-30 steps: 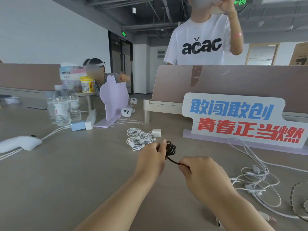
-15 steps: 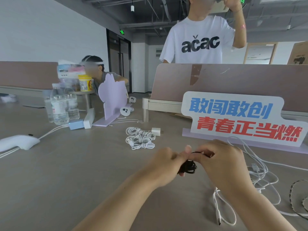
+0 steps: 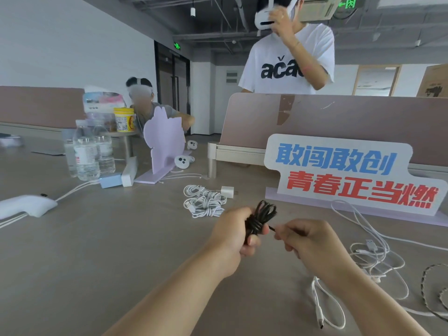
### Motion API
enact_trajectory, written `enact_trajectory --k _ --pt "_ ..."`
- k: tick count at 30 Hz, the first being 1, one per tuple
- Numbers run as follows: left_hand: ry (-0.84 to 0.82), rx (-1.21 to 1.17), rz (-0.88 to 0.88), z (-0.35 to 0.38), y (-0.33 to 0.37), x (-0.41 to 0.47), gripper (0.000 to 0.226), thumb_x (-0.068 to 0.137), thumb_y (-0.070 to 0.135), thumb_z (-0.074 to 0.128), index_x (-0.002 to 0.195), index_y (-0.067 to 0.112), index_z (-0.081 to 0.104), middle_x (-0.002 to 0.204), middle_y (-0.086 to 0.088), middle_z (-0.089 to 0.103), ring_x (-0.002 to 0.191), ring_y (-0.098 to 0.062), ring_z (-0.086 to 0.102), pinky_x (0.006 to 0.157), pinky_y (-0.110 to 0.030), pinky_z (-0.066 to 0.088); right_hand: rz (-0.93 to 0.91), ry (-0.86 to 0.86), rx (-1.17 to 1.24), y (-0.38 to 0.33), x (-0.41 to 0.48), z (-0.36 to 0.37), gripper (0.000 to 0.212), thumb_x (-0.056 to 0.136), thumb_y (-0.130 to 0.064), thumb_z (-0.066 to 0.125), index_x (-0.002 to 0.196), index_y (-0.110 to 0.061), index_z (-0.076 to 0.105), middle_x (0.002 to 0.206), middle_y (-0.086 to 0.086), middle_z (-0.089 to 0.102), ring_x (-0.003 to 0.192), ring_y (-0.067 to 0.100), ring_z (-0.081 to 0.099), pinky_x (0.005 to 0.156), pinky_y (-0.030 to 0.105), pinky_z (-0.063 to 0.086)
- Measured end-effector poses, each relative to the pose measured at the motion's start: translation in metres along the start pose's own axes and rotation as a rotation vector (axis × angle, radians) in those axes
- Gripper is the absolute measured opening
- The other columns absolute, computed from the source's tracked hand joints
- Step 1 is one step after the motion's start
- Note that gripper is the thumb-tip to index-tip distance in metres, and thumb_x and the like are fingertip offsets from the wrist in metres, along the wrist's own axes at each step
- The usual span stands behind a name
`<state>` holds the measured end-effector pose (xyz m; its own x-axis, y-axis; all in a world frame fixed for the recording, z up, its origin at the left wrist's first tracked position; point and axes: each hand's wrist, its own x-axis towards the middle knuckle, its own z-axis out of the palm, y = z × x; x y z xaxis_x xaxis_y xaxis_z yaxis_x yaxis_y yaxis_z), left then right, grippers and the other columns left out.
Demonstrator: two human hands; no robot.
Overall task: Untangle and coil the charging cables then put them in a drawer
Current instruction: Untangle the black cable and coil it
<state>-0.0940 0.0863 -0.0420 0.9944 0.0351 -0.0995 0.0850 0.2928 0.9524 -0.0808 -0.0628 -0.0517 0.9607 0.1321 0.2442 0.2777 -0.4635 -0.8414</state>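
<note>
My left hand (image 3: 234, 235) grips a coiled black cable (image 3: 260, 218) above the table, its loops sticking up past my fingers. My right hand (image 3: 306, 241) pinches the cable's loose end just to the right of the coil. A bundle of coiled white cables (image 3: 204, 201) lies on the table behind my hands, with a white charger block (image 3: 227, 191) beside it. A tangle of loose white cables (image 3: 373, 253) spreads on the table to the right. No drawer is in view.
A slogan sign (image 3: 349, 175) stands at the right rear. Water bottles (image 3: 89, 151), a blue box (image 3: 110, 182) and a lilac board (image 3: 163, 139) stand at the left rear. A white device (image 3: 26, 206) lies far left. A braided cable (image 3: 434, 287) lies at the right edge. One person stands behind the partition, another sits behind the lilac board.
My hands have drawn slightly apart again after meeting half a second ago. The black coil now stands upright in my left hand, with a short end stretched to my right hand.
</note>
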Motion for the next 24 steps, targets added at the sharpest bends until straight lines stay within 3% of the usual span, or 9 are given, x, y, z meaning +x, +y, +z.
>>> enact_trajectory --k 4,6,8,10,12,14,16,20,24 --pt "-0.130 -0.042 -0.089 -0.002 0.001 0.000 0.028 0.076 0.043 0.070 0.076 0.017 0.059 0.063 -0.004 0.057 0.039 -0.009 0.035 0.034 -0.015 0.021 -0.023 0.113 -0.218 -0.006 -0.003 0.008 0.031 0.084 -0.034 0.062 0.059 -0.016 0.062 0.044 -0.007 0.048 0.044 0.006 0.042 0.045 0.020 0.032" --pt "-0.175 0.032 -0.071 0.000 0.000 -0.003 0.029 0.068 0.041 0.075 0.077 0.018 0.061 0.066 -0.001 0.056 0.043 -0.008 0.037 0.038 -0.015 0.026 -0.009 0.150 -0.262 -0.009 -0.005 0.006 0.032 0.084 -0.033 0.061 0.057 -0.017 0.057 0.049 -0.005 0.049 0.048 0.010 0.044 0.045 0.022 0.031" --pt "-0.141 0.256 0.029 0.001 -0.006 -0.003 0.021 0.075 0.033 0.077 0.081 0.017 0.065 0.066 0.003 0.057 0.044 -0.007 0.039 0.042 -0.015 0.029 0.002 0.151 -0.301 -0.008 -0.005 0.005 0.034 0.084 -0.029 0.059 0.053 -0.015 0.052 0.049 -0.004 0.048 0.048 0.013 0.042 0.044 0.023 0.030" --pt "-0.059 0.517 0.183 0.000 -0.013 -0.002 0.019 0.080 0.032 0.073 0.086 0.015 0.068 0.065 0.001 0.058 0.044 -0.008 0.041 0.043 -0.017 0.032 0.001 0.122 -0.355 -0.006 -0.005 0.006 0.039 0.085 -0.025 0.057 0.050 -0.015 0.045 0.048 -0.002 0.045 0.048 0.017 0.039 0.044 0.025 0.029" --pt "0.020 0.651 0.298 -0.001 -0.018 0.001 0.028 0.083 0.038 0.067 0.083 0.010 0.067 0.066 -0.007 0.061 0.044 -0.011 0.045 0.045 -0.018 0.035 -0.016 0.097 -0.376 -0.005 -0.005 0.008 0.039 0.087 -0.029 0.057 0.052 -0.014 0.050 0.049 -0.001 0.048 0.050 0.017 0.043 0.046 0.026 0.031" --pt "0.096 0.660 0.317 0.000 -0.016 0.001 0.038 0.087 0.044 0.059 0.079 0.007 0.067 0.072 -0.009 0.068 0.042 -0.011 0.049 0.043 -0.018 0.038 -0.044 0.083 -0.370 -0.006 -0.005 0.009 0.036 0.088 -0.036 0.057 0.060 -0.012 0.058 0.053 -0.001 0.053 0.053 0.016 0.048 0.047 0.025 0.033" --pt "0.147 0.642 0.298 0.000 -0.013 0.002 0.041 0.092 0.046 0.051 0.076 0.011 0.066 0.076 -0.003 0.071 0.041 -0.012 0.052 0.042 -0.018 0.040 -0.073 0.078 -0.373 -0.009 -0.007 0.010 0.037 0.088 -0.036 0.057 0.060 -0.012 0.054 0.053 -0.001 0.052 0.053 0.016 0.046 0.048 0.026 0.034" --pt "0.237 0.743 0.285 -0.009 -0.011 0.012 0.047 0.097 0.041 0.041 0.062 0.020 0.064 0.077 0.001 0.074 0.047 -0.017 0.050 0.056 -0.026 0.045 -0.131 0.080 -0.381 -0.013 -0.011 0.015 0.042 0.088 -0.035 0.057 0.058 -0.011 0.044 0.050 0.001 0.044 0.050 0.018 0.035 0.049 0.030 0.030" --pt "0.277 0.534 0.237 -0.011 -0.005 0.016 0.047 0.097 0.036 0.043 0.060 0.018 0.068 0.074 -0.002 0.073 0.041 -0.016 0.043 0.048 -0.020 0.035 -0.229 0.106 -0.427 -0.020 -0.013 0.015 0.042 0.089 -0.037 0.056 0.059 -0.010 0.043 0.051 0.003 0.045 0.051 0.018 0.034 0.049 0.029 0.029"
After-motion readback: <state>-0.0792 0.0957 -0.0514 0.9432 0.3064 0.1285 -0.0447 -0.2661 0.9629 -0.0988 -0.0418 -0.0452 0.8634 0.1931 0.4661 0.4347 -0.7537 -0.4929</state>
